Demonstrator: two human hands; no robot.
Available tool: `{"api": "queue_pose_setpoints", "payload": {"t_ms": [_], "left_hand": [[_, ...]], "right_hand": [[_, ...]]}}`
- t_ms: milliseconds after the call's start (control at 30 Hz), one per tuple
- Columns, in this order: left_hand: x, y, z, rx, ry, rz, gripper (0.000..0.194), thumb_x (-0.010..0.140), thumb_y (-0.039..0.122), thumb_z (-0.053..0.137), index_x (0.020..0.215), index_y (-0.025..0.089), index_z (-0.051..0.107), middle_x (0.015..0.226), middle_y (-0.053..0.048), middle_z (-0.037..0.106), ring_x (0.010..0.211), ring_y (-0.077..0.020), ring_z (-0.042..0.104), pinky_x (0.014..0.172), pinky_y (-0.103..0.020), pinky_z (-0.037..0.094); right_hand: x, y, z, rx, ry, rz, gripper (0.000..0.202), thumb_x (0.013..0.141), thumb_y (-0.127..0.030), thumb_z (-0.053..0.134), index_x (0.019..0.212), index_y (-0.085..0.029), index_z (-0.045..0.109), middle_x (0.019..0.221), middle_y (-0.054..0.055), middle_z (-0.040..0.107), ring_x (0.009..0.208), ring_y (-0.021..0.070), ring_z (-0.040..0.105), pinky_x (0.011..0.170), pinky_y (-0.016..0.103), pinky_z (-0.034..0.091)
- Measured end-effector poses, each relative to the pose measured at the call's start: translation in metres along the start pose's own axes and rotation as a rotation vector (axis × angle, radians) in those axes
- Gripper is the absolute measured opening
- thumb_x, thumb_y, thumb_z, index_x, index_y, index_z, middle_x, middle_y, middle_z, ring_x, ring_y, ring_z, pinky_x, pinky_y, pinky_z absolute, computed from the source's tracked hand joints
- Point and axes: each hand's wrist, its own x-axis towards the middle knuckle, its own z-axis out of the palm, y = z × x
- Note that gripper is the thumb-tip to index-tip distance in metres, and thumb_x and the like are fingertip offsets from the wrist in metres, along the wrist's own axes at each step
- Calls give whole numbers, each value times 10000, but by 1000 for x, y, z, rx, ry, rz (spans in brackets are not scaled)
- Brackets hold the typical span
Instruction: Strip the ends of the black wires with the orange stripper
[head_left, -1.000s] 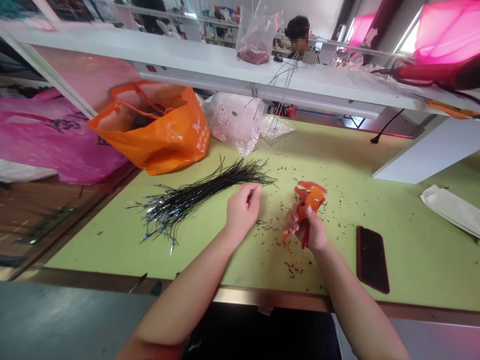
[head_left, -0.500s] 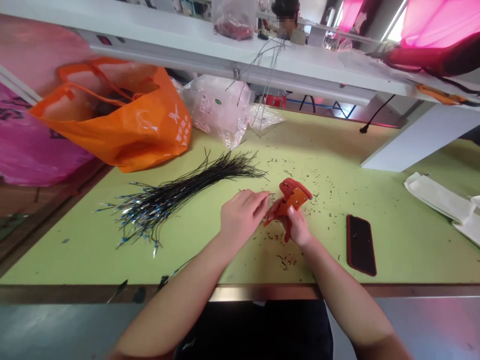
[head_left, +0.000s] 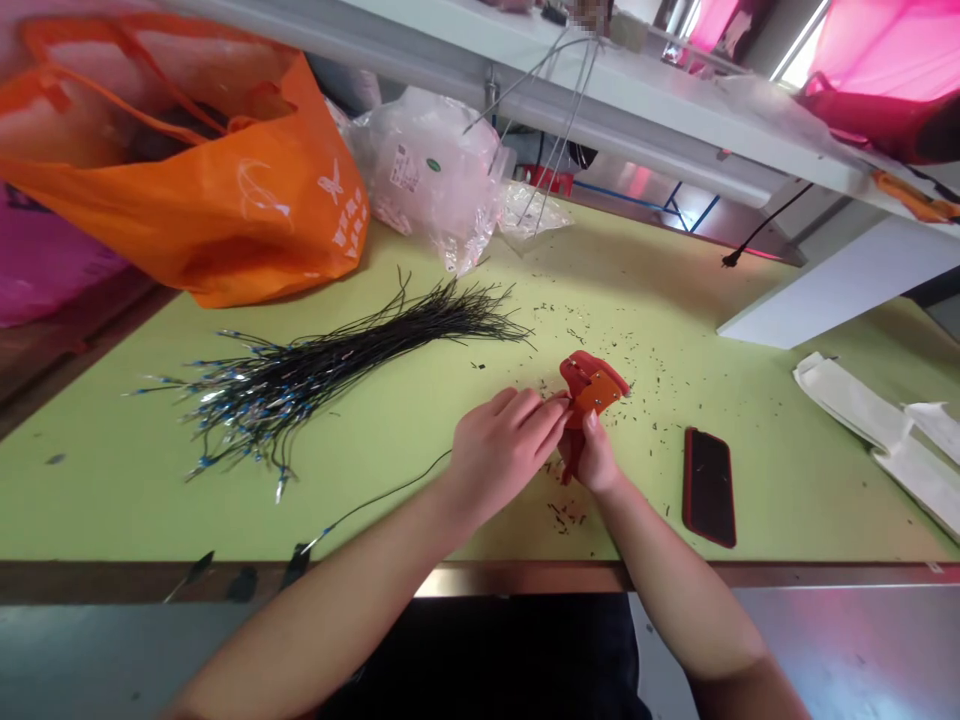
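My left hand [head_left: 510, 440] is closed on a thin black wire [head_left: 397, 487], which trails back to the left along my forearm and ends in a blue and silver tip. Its fingertips are right at the jaws of a red and orange wire stripper [head_left: 596, 390]; the wire's near end is hidden by the fingers. Wrapped round the tool's handles is my right hand [head_left: 596, 455], thumb on the orange side. To the left lies a loose bundle of black wires [head_left: 360, 355], with blue and silver tips at its near end.
Black clippings [head_left: 566, 518] are scattered around the tool on the green tabletop [head_left: 450, 530]. A phone [head_left: 709, 487] and white strips [head_left: 862, 410] lie to the right. At the back stand an orange bag [head_left: 247, 210] and clear plastic bags [head_left: 431, 170], below a white shelf [head_left: 660, 90].
My left hand has moved right, bringing its fingertips up to the stripper's jaws. The stripper's handles look closer together. The view has shifted, and more of the trailing wire shows.
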Motion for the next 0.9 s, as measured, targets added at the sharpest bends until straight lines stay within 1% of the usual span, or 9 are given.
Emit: {"api": "queue_pose_setpoints", "payload": {"t_ms": [100,200,300,367,533,667,767,833,900], "left_hand": [[-1,0,1,-21,18,-10,110,1023,143,643,955,192,713,751,16,674,640,-134,596,574,-290,471],[-2,-1,2,-29,36,-10,124,1010,135,651,920,207,697,740,25,672,629,-127,600,567,-287,461],[-3,0,2,-35,39,-5,112,993,133,672,909,206,690,742,23,670,632,-129,605,558,-288,450],[-4,0,2,-45,40,-5,120,983,123,677,898,207,686,736,25,657,622,-127,595,546,-289,440],[-5,2,1,-35,33,2,139,984,114,666,883,210,669,730,32,641,610,-120,581,539,-286,433],[-4,3,0,-44,33,19,133,997,119,658,889,197,662,733,29,643,607,-118,578,551,-282,448],[-4,3,0,-54,20,20,124,992,115,660,902,200,669,746,24,650,614,-123,584,563,-284,451],[-5,4,1,-59,9,16,120,985,112,663,909,204,671,757,22,656,626,-127,592,573,-287,452],[-5,4,1,-66,5,10,117,983,111,662,916,207,671,759,22,657,632,-129,596,578,-288,449]], "right_hand": [[-1,-1,-1,-53,-17,18,739,800,-939,545,1131,-280,595,1035,151,665,1153,398,675,775,540,660],[-1,-2,0,-35,-22,-5,747,791,-938,563,1155,-287,602,1039,145,670,1157,395,675,822,554,651],[-1,-5,4,-14,2,-20,753,769,-947,588,1124,-284,620,1025,139,674,1144,386,680,861,549,639],[-1,-6,5,-9,28,-15,776,744,-976,582,1088,-282,630,996,130,676,1120,378,686,857,531,637],[-1,-7,4,5,36,-6,774,735,-988,589,1054,-285,643,875,98,656,1010,349,700,771,469,630],[-3,-6,2,-64,51,5,782,749,-1019,520,996,-286,638,755,69,603,866,328,694,665,456,607],[-3,-7,3,-92,47,-5,785,760,-1025,487,981,-284,620,779,77,618,914,339,700,708,479,616],[-4,-8,5,-92,42,-10,796,745,-1032,492,993,-284,608,823,89,636,977,353,703,751,496,623],[-4,-8,6,-87,43,-8,804,732,-1035,496,1003,-286,600,832,91,632,1001,359,702,756,499,623]]}}
